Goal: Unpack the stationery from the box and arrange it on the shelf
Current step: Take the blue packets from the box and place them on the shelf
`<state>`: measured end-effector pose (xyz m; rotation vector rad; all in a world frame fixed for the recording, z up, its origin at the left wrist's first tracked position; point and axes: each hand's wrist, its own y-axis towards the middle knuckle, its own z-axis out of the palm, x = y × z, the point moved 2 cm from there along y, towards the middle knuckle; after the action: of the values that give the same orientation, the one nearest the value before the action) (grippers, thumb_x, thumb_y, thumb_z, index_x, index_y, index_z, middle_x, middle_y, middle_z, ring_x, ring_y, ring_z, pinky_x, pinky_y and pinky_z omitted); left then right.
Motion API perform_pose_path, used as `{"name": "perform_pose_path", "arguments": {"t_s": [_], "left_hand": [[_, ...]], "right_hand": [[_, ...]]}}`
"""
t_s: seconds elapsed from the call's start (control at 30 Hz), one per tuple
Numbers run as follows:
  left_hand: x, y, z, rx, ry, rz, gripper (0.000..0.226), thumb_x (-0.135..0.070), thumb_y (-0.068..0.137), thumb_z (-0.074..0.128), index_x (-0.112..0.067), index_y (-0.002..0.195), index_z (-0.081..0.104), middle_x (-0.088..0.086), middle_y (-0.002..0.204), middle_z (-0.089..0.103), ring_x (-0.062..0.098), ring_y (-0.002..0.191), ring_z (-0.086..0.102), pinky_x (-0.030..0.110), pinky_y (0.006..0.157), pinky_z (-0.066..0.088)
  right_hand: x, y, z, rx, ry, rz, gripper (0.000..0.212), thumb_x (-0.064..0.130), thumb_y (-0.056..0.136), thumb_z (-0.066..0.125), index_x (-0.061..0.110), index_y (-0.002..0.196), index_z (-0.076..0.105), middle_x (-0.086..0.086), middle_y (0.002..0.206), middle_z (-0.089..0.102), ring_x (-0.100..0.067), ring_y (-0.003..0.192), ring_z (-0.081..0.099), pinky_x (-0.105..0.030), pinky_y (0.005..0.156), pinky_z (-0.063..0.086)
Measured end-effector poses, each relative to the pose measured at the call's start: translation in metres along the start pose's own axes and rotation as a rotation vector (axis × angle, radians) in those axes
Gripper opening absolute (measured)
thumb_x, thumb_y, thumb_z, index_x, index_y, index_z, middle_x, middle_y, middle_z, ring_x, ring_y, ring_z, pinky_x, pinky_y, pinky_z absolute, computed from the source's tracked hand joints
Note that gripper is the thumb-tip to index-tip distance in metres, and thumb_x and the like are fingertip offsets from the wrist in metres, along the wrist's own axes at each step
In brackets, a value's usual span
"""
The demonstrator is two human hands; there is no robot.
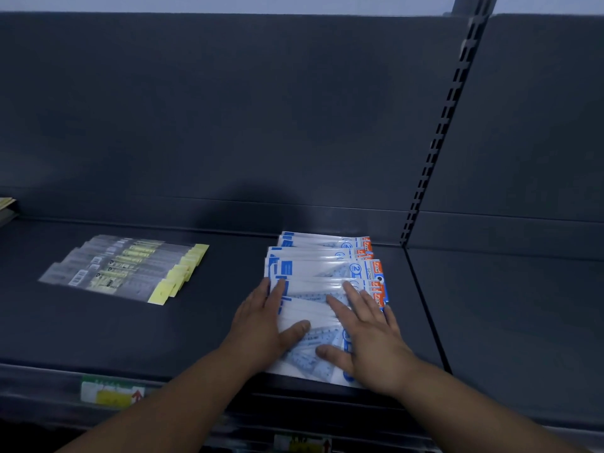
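A fanned stack of geometry-set packets [322,266], clear plastic with blue and orange headers, lies on the dark shelf [209,322] right of centre, running from the back wall to the front edge. My left hand [264,317] lies flat on the stack's left edge, thumb over the nearest packet. My right hand [369,331] presses flat on the right side of the same packets, fingers spread. Blue set squares show through the plastic between my hands. The box is not in view.
A fanned row of clear ruler packets with yellow tabs [130,268] lies on the left of the shelf. A slotted upright [434,148] divides this bay from the one on the right. A price label [111,392] sits on the front rail. Some cardboard [6,207] shows at far left.
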<state>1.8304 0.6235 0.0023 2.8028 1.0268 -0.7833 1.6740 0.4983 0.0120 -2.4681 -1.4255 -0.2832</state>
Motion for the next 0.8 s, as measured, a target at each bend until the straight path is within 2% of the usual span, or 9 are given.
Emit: {"name": "perform_pose_path", "arguments": {"t_s": [0.1, 0.17, 0.23, 0.37, 0.43, 0.53, 0.6, 0.7, 0.8], "left_hand": [[0.005, 0.011, -0.004, -0.111, -0.217, -0.07, 0.099, -0.073, 0.075, 0.051, -0.033, 0.151, 0.002, -0.003, 0.161, 0.0, 0.019, 0.147, 0.003, 0.042, 0.119, 0.015], [0.008, 0.022, -0.006, -0.147, -0.22, -0.115, 0.104, -0.081, 0.068, 0.045, -0.03, 0.151, 0.008, 0.0, 0.158, 0.017, 0.024, 0.146, 0.011, 0.047, 0.117, 0.018], [0.007, 0.031, -0.008, -0.121, -0.149, -0.141, 0.105, -0.081, 0.07, 0.044, -0.025, 0.151, 0.007, 0.001, 0.155, 0.023, 0.026, 0.144, 0.017, 0.047, 0.117, 0.017], [-0.004, 0.039, -0.004, 0.0, -0.04, -0.063, 0.104, -0.078, 0.076, 0.043, -0.023, 0.153, -0.003, -0.005, 0.16, 0.006, 0.017, 0.147, 0.003, 0.042, 0.12, 0.002], [-0.006, 0.042, -0.005, 0.042, -0.055, -0.017, 0.105, -0.077, 0.076, 0.046, -0.026, 0.152, -0.005, -0.007, 0.16, 0.001, 0.012, 0.147, 0.001, 0.039, 0.12, -0.001], [-0.005, 0.042, -0.011, 0.062, -0.155, 0.018, 0.106, -0.073, 0.073, 0.055, -0.032, 0.151, -0.004, -0.012, 0.159, -0.005, 0.012, 0.147, 0.0, 0.037, 0.12, 0.004], [-0.007, 0.038, -0.014, 0.015, -0.182, 0.049, 0.105, -0.07, 0.074, 0.059, -0.035, 0.151, -0.003, -0.016, 0.157, -0.013, 0.012, 0.147, -0.004, 0.036, 0.12, 0.007], [-0.014, 0.027, -0.008, 0.055, 0.07, 0.161, 0.096, -0.073, 0.078, 0.05, -0.038, 0.15, -0.004, -0.016, 0.156, -0.018, 0.013, 0.145, -0.016, 0.038, 0.12, -0.001], [-0.013, 0.017, 0.0, 0.129, 0.175, 0.154, 0.092, -0.075, 0.08, 0.042, -0.039, 0.15, -0.007, -0.012, 0.156, -0.023, 0.015, 0.144, -0.022, 0.04, 0.12, 0.0]], "right_hand": [[-0.006, 0.005, -0.009, -0.169, 0.128, 0.05, 0.103, 0.088, 0.059, 0.022, 0.044, 0.15, 0.004, 0.017, 0.158, -0.017, -0.009, 0.147, -0.013, -0.043, 0.12, -0.005], [-0.022, 0.012, -0.017, -0.234, 0.199, 0.156, 0.108, 0.091, 0.063, 0.035, 0.038, 0.152, 0.005, 0.009, 0.16, -0.011, -0.013, 0.148, -0.005, -0.043, 0.121, 0.002], [-0.034, 0.018, -0.02, -0.18, 0.206, 0.227, 0.112, 0.09, 0.064, 0.04, 0.033, 0.153, 0.004, 0.001, 0.162, -0.004, -0.015, 0.149, -0.001, -0.044, 0.121, 0.006], [-0.031, 0.021, -0.009, -0.101, 0.188, 0.176, 0.134, 0.103, 0.039, 0.011, 0.032, 0.153, 0.007, 0.005, 0.162, 0.0, -0.009, 0.148, 0.001, -0.042, 0.12, -0.002], [-0.031, 0.019, -0.007, -0.091, 0.169, 0.157, 0.138, 0.103, 0.036, 0.007, 0.031, 0.153, 0.004, 0.007, 0.162, -0.004, -0.007, 0.148, -0.001, -0.042, 0.12, -0.004], [-0.035, 0.016, -0.013, -0.096, 0.194, 0.152, 0.133, 0.104, 0.039, 0.016, 0.036, 0.152, 0.001, 0.008, 0.161, -0.011, -0.008, 0.148, -0.002, -0.041, 0.12, -0.002], [-0.034, 0.013, -0.019, -0.148, 0.164, 0.153, 0.13, 0.103, 0.04, 0.025, 0.041, 0.151, 0.0, 0.009, 0.158, -0.023, -0.012, 0.148, -0.009, -0.042, 0.121, -0.001], [-0.022, 0.004, -0.027, -0.106, 0.006, 0.07, 0.122, 0.094, 0.049, 0.047, 0.047, 0.148, -0.009, 0.013, 0.15, -0.04, -0.012, 0.141, -0.031, -0.046, 0.117, -0.014], [-0.014, -0.003, -0.022, 0.044, -0.135, 0.005, 0.125, 0.086, 0.054, 0.059, 0.046, 0.147, -0.014, 0.014, 0.15, -0.039, -0.012, 0.139, -0.036, -0.051, 0.114, -0.02]]}}
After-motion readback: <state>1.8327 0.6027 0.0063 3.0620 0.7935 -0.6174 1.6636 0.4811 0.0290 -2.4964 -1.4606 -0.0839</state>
